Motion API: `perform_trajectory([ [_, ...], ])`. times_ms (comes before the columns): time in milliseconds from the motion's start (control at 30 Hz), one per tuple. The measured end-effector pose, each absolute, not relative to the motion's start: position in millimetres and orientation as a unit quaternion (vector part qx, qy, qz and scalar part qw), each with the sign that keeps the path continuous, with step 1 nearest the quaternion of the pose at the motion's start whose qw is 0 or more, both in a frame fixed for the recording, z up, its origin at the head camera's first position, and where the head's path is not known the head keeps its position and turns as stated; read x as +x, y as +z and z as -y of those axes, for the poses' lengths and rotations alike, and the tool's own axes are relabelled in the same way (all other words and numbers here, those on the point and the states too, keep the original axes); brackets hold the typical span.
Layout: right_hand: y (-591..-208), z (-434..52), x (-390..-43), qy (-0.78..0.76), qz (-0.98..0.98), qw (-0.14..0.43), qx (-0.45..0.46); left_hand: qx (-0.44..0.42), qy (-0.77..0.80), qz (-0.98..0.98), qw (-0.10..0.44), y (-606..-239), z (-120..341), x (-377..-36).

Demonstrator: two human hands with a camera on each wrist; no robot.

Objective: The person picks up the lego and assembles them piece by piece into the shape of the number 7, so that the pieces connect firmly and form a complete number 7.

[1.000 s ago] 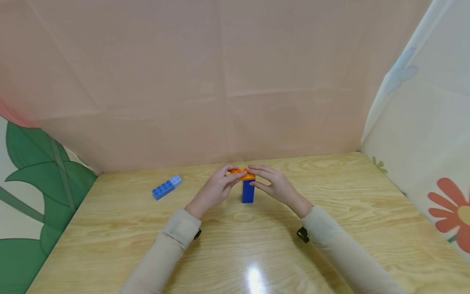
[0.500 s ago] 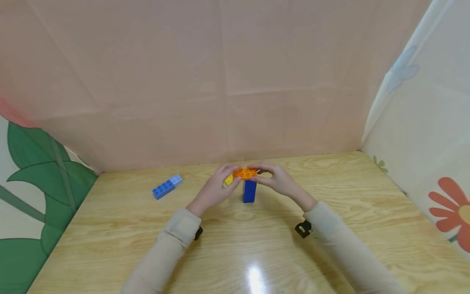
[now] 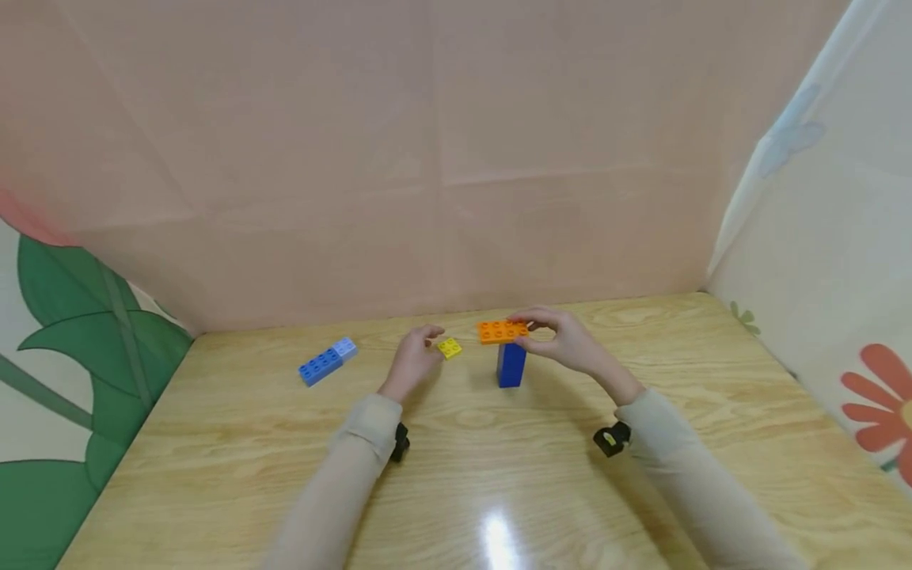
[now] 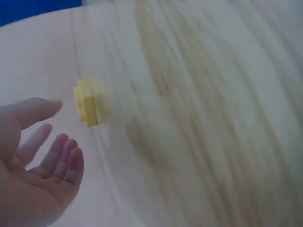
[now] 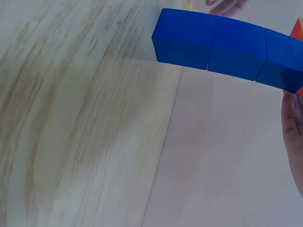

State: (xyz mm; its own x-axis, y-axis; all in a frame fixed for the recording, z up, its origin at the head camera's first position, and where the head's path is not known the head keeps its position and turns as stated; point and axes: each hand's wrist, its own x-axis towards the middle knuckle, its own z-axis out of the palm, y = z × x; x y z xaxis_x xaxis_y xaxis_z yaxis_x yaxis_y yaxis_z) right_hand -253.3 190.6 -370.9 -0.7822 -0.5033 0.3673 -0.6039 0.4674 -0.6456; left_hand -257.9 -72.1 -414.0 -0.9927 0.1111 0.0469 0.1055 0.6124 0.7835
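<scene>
My right hand (image 3: 568,346) pinches the right end of a flat orange building brick (image 3: 499,332). Beneath that brick is a stack of dark blue bricks (image 3: 511,367), which the right wrist view shows as three blue blocks (image 5: 236,45) in a row. Whether the stack touches the table cannot be told. To the left, my left hand (image 3: 415,361) is beside a small square yellow brick (image 3: 450,348) on the table. In the left wrist view, its fingers are loosely bent, and a gap separates them from the yellow brick (image 4: 87,102).
A blue brick (image 3: 321,367) and a light blue brick (image 3: 345,348) lie end to end on the wooden table (image 3: 456,475), at the left. A plain pinkish cloth (image 3: 442,198) hangs behind the table. A printed flower sheet (image 3: 841,261) hangs at the right.
My left hand has let go of the orange brick and moved left to the yellow one. The orange brick and blue stack have shifted right with my right hand.
</scene>
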Motion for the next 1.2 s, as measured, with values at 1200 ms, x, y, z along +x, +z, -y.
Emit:
perform_trajectory([
  [1200, -379, -195, -254, 0.490, 0.820, -0.035, 0.293, 0.111, 0.385, -0.912, 0.081, -413, 81, -254],
])
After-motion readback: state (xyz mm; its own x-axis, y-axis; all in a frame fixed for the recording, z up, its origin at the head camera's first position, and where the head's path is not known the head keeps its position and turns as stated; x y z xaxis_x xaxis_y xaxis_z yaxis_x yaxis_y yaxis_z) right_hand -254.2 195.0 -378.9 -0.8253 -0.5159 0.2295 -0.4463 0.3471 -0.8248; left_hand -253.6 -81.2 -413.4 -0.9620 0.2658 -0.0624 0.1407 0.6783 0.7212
